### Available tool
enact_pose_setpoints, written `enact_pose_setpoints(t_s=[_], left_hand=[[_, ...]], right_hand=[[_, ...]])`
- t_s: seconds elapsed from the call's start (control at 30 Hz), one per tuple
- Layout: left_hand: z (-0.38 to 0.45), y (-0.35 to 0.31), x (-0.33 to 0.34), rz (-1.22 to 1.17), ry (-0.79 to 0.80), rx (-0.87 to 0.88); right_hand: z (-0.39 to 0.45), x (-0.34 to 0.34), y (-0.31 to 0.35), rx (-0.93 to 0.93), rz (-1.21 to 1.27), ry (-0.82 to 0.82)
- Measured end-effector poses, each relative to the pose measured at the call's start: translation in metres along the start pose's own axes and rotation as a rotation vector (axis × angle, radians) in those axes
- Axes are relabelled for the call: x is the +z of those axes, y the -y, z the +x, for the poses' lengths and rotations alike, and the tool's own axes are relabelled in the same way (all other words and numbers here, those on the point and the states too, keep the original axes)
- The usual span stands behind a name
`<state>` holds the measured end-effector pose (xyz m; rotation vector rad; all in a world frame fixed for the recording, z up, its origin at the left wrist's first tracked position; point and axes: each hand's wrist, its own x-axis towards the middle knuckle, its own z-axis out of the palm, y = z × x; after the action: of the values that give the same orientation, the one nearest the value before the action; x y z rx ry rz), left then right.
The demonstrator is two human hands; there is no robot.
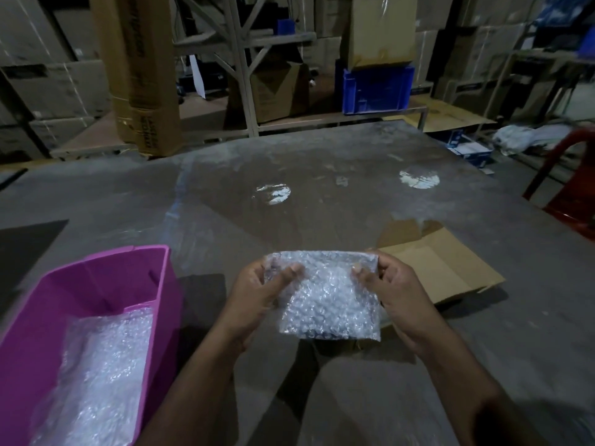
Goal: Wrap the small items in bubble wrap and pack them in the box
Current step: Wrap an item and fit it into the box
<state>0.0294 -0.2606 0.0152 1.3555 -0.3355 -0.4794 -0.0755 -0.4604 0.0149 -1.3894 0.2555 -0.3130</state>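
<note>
A dim storeroom fills the top of the frame, with stacked cartons on metal racks, a tall brown carton (138, 75) standing at the upper left and a blue plastic crate (376, 88) on a low shelf at the upper centre. Below it spreads a grey, dusty table (322, 175), shiny in patches. At the centre of the frame both hands hold up a sheet of bubble wrap (328, 300) above the tabletop; whether anything is inside it cannot be told. The left hand (257, 300) pinches the sheet's upper left corner, thumb laid across the front and fingers behind. The right hand (396, 297) pinches the upper right corner in the same way. The sheet hangs down between them, its lower edge free. Just behind the right hand, in the right middle of the frame, a brown cardboard box (444, 268) lies on the table with its flaps spread. At the lower left stands a pink plastic bin (106, 278), with more bubble wrap (103, 375) lying inside it. A red chair (570, 188) shows at the right edge.
</note>
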Motion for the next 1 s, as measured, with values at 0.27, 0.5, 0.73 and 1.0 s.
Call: enact_pose_setpoints(t_s=[0.27, 0.5, 0.73, 1.0], left_hand=[[-0.002, -0.007, -0.013, 0.001, 0.165, 0.037], [-0.008, -0.01, -0.015, 0.049, 0.17, -0.012], [-0.008, -0.007, -0.014, 0.045, 0.142, 0.012], [-0.006, -0.009, -0.015, 0.117, 0.118, 0.038]], right_hand=[[-0.01, 0.009, 0.0, 0.009, -0.017, 0.016], [-0.019, 0.014, 0.004, 0.051, -0.065, -0.011], [-0.022, 0.011, 0.003, -0.051, -0.08, -0.067], [-0.019, 0.008, -0.001, -0.044, -0.042, -0.092]])
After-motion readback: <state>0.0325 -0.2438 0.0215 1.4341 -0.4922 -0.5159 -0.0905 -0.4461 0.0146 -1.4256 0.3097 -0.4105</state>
